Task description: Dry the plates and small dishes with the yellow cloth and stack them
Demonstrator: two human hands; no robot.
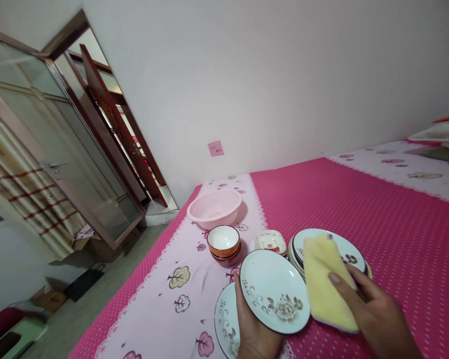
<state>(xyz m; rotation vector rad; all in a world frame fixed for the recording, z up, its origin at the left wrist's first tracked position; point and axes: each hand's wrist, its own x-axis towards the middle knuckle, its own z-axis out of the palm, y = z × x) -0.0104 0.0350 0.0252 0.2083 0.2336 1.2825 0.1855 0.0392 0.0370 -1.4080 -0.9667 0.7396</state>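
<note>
My left hand (255, 326) holds a white plate (271, 286) with a dark rim and brown flowers, tilted toward me. In my right hand (374, 304) is a folded yellow cloth (327, 284), its left edge close to the plate's right rim. Beneath my left hand, another flowered plate (224, 319) lies on the pink cover. Behind the yellow cloth stands a stack of plates (347, 244), partly hidden. A small white dish (271, 240) sits between this stack and several stacked orange bowls (223, 242).
A pink basin (215, 207) stands behind the bowls on the pink bedspread (389, 224). White wall (284, 89) rises beyond the bed. Pillows (439, 132) lie at the far right. To the left is an open glass door (67, 134).
</note>
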